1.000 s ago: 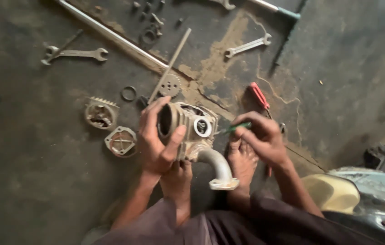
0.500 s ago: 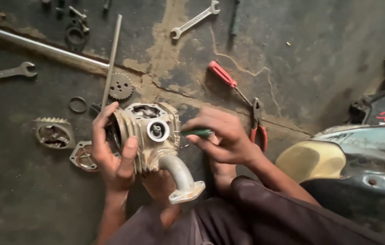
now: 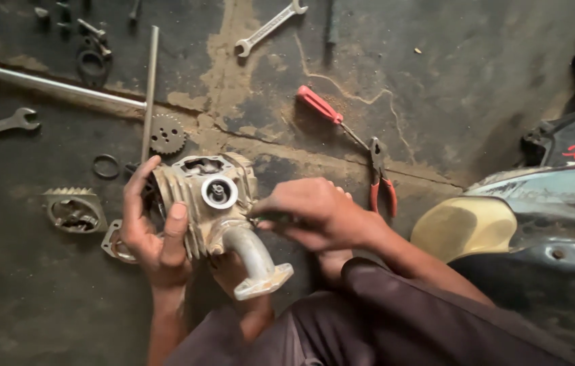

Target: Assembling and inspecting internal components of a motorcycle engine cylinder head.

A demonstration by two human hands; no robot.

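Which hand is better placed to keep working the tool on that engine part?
Right. The right hand already holds the green-handled tool against the finned engine part; the left hand grips its side.

Dark, cracked concrete floor [image 3: 477, 74] — sandy patches, dim light

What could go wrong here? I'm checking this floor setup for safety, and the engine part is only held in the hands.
The finned cylinder head is propped by the left hand alone, off the floor; it could twist or drop toward the feet. The right hand pushes a green-handled tool toward the left hand; a slip might jab it. The gear and ring lie loose in grit.
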